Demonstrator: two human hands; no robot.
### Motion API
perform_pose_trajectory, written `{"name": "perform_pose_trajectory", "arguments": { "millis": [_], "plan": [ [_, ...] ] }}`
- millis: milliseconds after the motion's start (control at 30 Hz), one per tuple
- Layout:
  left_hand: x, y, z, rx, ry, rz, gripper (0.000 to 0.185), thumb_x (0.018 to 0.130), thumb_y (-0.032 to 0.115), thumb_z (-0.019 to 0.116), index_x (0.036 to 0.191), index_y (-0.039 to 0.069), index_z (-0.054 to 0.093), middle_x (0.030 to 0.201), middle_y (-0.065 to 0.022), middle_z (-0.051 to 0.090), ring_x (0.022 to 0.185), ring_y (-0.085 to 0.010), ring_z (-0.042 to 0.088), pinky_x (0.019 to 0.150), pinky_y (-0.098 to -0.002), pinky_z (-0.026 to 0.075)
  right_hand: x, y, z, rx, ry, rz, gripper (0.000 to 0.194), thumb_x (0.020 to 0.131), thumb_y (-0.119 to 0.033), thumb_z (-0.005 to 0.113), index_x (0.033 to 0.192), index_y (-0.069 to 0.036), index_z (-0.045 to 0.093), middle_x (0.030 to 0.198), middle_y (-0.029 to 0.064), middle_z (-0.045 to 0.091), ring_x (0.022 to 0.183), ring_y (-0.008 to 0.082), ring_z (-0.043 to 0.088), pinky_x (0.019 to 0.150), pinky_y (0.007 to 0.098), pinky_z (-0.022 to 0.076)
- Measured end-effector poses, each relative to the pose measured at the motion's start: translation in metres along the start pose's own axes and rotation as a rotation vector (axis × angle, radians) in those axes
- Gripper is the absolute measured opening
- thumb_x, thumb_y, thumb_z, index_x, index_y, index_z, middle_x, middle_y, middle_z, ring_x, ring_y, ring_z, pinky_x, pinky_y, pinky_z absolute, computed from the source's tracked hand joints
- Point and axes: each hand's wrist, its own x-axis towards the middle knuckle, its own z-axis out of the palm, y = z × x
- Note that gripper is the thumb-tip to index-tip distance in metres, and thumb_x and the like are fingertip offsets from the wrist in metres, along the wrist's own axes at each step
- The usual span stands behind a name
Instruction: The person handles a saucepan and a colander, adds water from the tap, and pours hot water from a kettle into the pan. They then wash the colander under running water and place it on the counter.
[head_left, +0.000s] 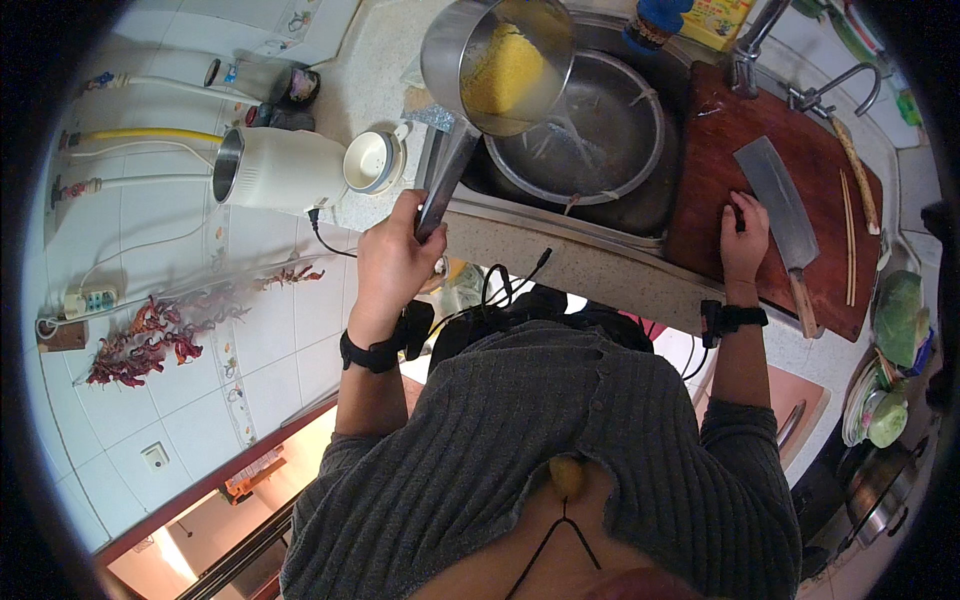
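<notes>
My left hand (396, 255) grips the dark handle of a metal saucepan (450, 60). The pan is tilted over the left part of the sink and holds yellow grain or meal (510, 71). Below its rim a round metal basin (652, 161) sits in the sink, with some water and small scraps in it. My right hand (744, 229) rests on the reddish-brown wooden cutting board (705, 195), its fingers slightly curled and holding nothing. Just to its right lies a cleaver (780, 199) with a wooden handle.
Chopsticks (848, 240) and a long root-like stick (855, 172) lie on the board's right side. The faucet (744, 67) stands behind. An electric kettle (281, 166) and a small white cup (369, 161) are at left. Plates and green vegetables (900, 315) are at the far right.
</notes>
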Motion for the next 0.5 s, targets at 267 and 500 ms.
{"name": "perform_pose_trajectory", "arguments": {
  "millis": [267,500],
  "plan": [
    [-0.0008,0.0004,-0.0004,0.013,-0.026,-0.021,0.034,0.079,0.01,0.069,0.108,0.002,0.054,0.074,-0.0154,0.066,0.058,-0.0246,0.064,0.055,-0.0326,0.049,0.0002,0.0001,0.0008,-0.004,0.026,-0.03,0.022,0.083,-0.01,0.064,0.104,-0.004,0.066,0.107,0.0144,0.063,0.102,0.0322,0.058,0.092,0.0391,0.0457],
    [-0.0014,0.0024,-0.0027,0.049,0.007,0.022,0.031,0.077,0.014,0.069,0.104,0.009,0.054,0.065,-0.0127,0.064,0.061,-0.0308,0.066,0.054,-0.0388,0.05,0.0011,-0.0017,-0.0001,-0.011,0.024,-0.017,0.02,0.083,-0.009,0.065,0.103,-0.004,0.067,0.107,0.0147,0.063,0.101,0.0321,0.059,0.091,0.0389,0.0463]
  ]
}}
